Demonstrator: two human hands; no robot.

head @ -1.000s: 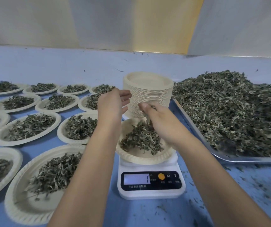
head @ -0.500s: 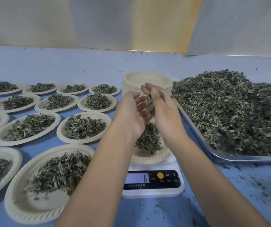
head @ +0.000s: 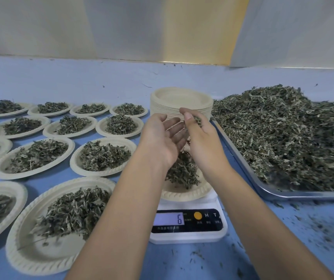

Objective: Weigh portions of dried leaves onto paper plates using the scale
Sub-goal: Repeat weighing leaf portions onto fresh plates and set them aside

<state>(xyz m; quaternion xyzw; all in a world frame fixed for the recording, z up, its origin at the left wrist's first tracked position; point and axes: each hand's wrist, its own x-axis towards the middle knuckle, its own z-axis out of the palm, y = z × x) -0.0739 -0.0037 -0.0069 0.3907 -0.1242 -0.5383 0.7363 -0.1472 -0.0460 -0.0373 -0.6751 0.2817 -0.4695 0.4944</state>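
A white digital scale (head: 188, 223) sits on the blue table, its display reading 6. On it stands a paper plate (head: 184, 194) with a mound of dried leaves (head: 182, 170). Both hands hover above this plate. My left hand (head: 162, 138) is flat, palm turned right, fingers straight. My right hand (head: 200, 138) faces it and holds a small pinch of leaves (head: 197, 120) in its curled fingers. A few bits fall between the palms.
A metal tray (head: 242, 164) heaped with loose dried leaves (head: 287, 134) fills the right side. A stack of empty paper plates (head: 182, 102) stands behind the hands. Several filled plates (head: 101, 156) cover the left of the table. Leaf crumbs litter the near right.
Both hands rose from the plate and came together above it. The left hand moved right beside the right hand. The scale display came to show 6.
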